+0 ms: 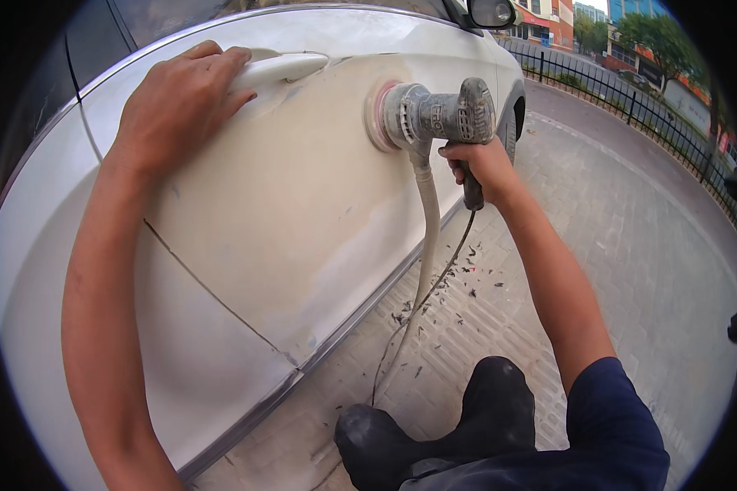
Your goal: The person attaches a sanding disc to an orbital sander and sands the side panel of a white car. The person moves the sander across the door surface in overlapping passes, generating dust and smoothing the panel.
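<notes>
The sander (446, 114) is gray, the door (278, 188) beige-and-white.

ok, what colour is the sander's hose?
Pale beige: the hose hangs below the grey sander; it shows best in the head view.

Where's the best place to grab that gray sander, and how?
Probably by the dark handle hanging below the gray sander, coming from the right, away from the car door. It's narrow enough to wrap a hand around, as the right hand does. The round disc faces the door on the left, so keep fingers off that side.
</notes>
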Demonstrator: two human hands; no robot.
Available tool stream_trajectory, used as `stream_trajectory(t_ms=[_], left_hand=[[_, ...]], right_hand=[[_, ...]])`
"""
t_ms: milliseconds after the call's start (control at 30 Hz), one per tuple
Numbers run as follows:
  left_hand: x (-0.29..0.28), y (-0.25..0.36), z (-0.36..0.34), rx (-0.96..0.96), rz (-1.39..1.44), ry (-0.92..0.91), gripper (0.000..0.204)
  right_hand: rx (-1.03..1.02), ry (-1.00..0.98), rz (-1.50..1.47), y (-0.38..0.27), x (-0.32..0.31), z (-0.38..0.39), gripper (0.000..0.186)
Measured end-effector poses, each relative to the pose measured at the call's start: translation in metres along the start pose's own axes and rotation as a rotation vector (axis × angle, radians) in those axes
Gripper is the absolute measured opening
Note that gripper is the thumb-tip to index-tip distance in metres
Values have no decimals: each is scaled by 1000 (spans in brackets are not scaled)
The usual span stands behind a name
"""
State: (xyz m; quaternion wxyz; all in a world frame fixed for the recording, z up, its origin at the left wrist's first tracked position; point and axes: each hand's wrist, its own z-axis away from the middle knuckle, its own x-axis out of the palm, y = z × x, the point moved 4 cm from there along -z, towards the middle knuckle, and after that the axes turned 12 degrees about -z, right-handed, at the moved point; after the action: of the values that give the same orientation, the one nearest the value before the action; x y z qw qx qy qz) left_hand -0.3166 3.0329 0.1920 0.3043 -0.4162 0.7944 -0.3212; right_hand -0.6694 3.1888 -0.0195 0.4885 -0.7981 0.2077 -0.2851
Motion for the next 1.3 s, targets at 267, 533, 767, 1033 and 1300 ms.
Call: stream_trajectory(t_ms=[267,533,767,1033,1300], left_hand=[[1,-1,-3,16,0,-29,38],[-2,1,-2,4,20,-6,31],[-1,2,-3,-10,-13,-27,32],[1,0,0,16,1,4,40],[-1,1,-2,7,-17,-43,39]], right_hand=[[18,11,46,37,-7,33,14],[130,100,-113,40,-22,9,14],[-62,-37,88,55,28,69,14],[108,143,-135,43,-26,1,12],[5,-4,-89,55,19,54,11]])
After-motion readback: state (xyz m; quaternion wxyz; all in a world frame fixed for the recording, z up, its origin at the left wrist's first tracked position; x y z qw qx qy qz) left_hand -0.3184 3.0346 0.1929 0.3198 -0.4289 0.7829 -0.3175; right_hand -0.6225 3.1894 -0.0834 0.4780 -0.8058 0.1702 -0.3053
